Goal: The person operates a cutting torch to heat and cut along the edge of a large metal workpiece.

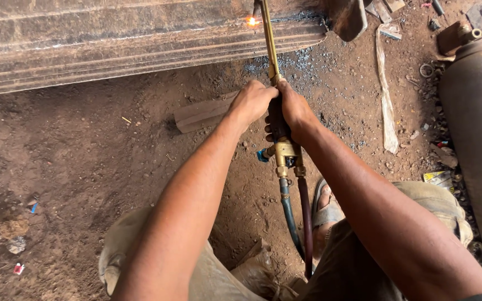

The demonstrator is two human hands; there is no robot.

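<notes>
Gripping the brass torch [282,146], both hands [252,102] [295,110] close around it; its flame [251,21] apparently touches the rusty steel beam [112,39].

Flattened yellow-green packet [436,177] on dirt beside grey gas cylinder [475,139], small red wrapper [18,268] lower left

Torch lying between two hands, tip at the beam ahead

The left hand [250,102] and right hand [295,110] are gripping the torch [277,106] side by side; the metal beam [140,39] is lying ahead, hoses [297,217] trailing back between the knees, a gas cylinder [478,139] lying to the right.
</notes>
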